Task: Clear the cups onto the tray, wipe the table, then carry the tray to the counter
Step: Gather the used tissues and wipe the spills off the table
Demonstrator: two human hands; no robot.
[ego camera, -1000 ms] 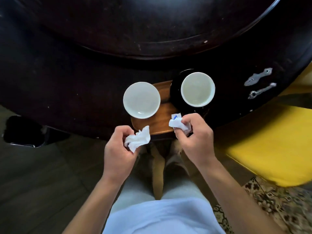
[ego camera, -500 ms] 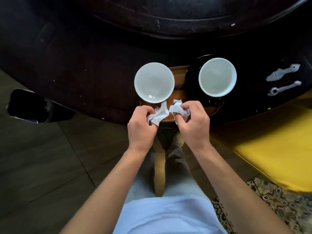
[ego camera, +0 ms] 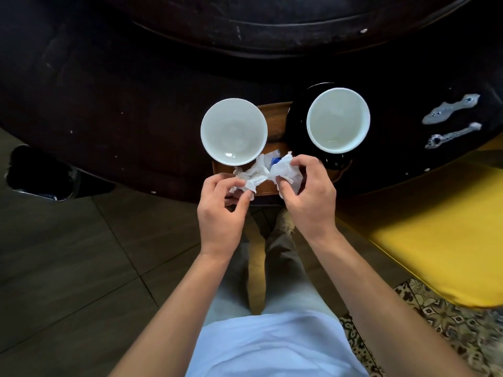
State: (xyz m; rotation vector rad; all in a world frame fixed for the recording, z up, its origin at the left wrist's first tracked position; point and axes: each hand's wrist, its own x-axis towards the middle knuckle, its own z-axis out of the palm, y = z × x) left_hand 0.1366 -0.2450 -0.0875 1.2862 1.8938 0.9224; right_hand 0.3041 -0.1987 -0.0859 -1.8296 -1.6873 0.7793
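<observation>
Now I am pinching crumpled tissue [ego camera: 251,179] in my left hand [ego camera: 220,210] and more in my right hand [ego camera: 307,197], over the tray [ego camera: 275,115] holding both cups [ego camera: 234,131]. Next, probably dropping tissue, then lifting the tray off the worktop [ego camera: 109,104].

A small brown wooden tray [ego camera: 275,115] lies flat at the near edge of the dark round wooden table [ego camera: 114,104], part of it reaching past the rim. On its left end stands an upright white ceramic cup [ego camera: 234,131], round-mouthed, with only a wet glint at the bottom. On its right end a glossy black saucer [ego camera: 296,126] carries a second upright white ceramic cup [ego camera: 338,120], slightly larger in view and also nearly dry inside. Crumpled white paper tissue [ego camera: 257,175] sits over the tray's near edge between the two cups, in two wads that touch, the right wad [ego camera: 284,170] with a small blue mark beside it
</observation>
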